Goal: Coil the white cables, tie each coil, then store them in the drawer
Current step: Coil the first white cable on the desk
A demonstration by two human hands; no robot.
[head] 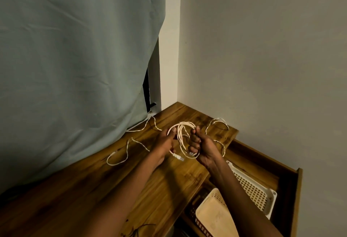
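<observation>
both hands hold a half-made coil (183,135) of white cable over the wooden bench (93,190): the left hand (165,141) pinches one side of the loops, the right hand (201,147) has its grip curled round the other. the loose tail (122,154) trails across the bench toward the curtain (75,49), so it may snag, or loops may spring free if either hold slackens. the drawer (289,180) stands open at right, baskets inside.
</observation>
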